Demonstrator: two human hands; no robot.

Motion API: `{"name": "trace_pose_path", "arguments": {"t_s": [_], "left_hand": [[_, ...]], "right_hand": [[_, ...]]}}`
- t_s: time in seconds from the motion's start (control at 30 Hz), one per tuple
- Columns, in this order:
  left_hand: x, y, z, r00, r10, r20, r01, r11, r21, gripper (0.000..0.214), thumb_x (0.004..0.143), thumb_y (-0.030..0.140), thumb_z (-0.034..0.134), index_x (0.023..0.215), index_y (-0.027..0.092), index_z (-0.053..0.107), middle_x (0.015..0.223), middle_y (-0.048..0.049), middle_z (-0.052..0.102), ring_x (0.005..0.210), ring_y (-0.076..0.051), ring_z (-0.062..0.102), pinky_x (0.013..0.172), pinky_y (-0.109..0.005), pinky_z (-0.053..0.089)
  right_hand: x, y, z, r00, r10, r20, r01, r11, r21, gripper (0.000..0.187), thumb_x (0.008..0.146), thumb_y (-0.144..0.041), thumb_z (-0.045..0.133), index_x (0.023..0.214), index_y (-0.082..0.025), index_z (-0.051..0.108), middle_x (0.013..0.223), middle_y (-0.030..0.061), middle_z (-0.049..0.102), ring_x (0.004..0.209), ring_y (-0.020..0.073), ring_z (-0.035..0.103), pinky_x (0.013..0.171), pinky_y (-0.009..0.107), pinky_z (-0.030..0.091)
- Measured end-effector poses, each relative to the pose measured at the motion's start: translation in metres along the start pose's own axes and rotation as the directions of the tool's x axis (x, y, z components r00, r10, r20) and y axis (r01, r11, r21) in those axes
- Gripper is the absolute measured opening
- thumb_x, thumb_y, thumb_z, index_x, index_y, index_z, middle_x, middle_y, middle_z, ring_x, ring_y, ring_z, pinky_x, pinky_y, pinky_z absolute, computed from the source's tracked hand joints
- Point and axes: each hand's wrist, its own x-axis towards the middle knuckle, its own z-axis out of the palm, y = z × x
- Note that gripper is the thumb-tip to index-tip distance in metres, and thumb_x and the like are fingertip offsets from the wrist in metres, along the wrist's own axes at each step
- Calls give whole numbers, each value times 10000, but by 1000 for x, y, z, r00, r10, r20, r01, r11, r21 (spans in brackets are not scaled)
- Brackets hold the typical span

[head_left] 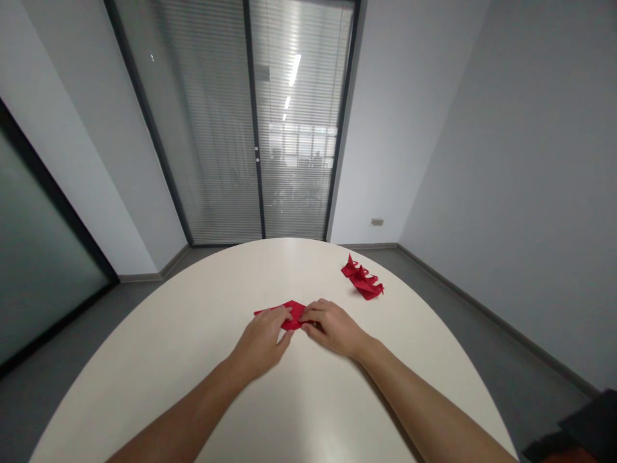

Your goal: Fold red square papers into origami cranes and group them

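A piece of folded red paper (295,310) lies at the middle of the white table, a thin point of it sticking out to the left. My left hand (263,341) rests over its left part, fingers on top and thumb at the near edge, closed on it. At the right edge, my right hand (332,326) pinches the same paper between thumb and fingertips. Much of the paper's outline is hidden under my fingers. Beyond my right hand stand several red folded-paper figures (364,280) with pointed tips, bunched in a slanting row.
The round white table (216,289) spreads under both arms, its curved edge running around the far side. Behind it are a glass door with blinds (299,193) and grey walls. A dark object (578,431) shows at the lower right corner, beyond the table edge.
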Motion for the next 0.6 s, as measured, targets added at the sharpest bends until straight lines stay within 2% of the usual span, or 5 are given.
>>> {"name": "trace_pose_path", "arguments": {"t_s": [0.07, 0.17, 0.37, 0.6], "left_hand": [[1, 2, -1, 1000, -14, -8, 14, 1000, -7, 145, 936, 225, 557, 1050, 221, 647, 1124, -67, 727, 1054, -235, 666, 956, -386, 503], [2, 3, -3, 1000, -24, -9, 24, 1000, -7, 97, 941, 225, 557, 972, 227, 648, 1060, -50, 736, 1010, -230, 673, 931, -369, 493], [3, 2, -3, 998, -68, -8, 68, 998, 4, 177, 971, 215, 499, 968, 223, 676, 991, -44, 745, 913, -214, 681, 838, -323, 479], [5, 0, -4, 996, -89, 14, 88, 995, 54, 199, 972, 196, 487, 957, 212, 685, 950, -32, 744, 871, -212, 681, 797, -313, 461]], "right_hand": [[0, 0, 1, 1000, 4, -6, -4, 1000, 18, 201, 983, -211, 538, 1065, -220, 721, 1024, 65, 723, 975, 211, 620, 904, 344, 468], [-1, 0, 2, 999, 28, -16, -27, 999, 24, 196, 989, -219, 530, 1037, -210, 720, 1014, 68, 711, 971, 208, 615, 885, 329, 477], [-3, 4, 5, 997, 68, -22, -68, 998, 17, 204, 995, -225, 522, 1031, -204, 721, 950, 69, 705, 941, 206, 611, 844, 319, 483], [-3, 6, 11, 994, 86, -62, -80, 992, 97, 255, 952, -138, 545, 1156, -217, 676, 1056, 57, 718, 990, 205, 624, 899, 340, 497]]}}
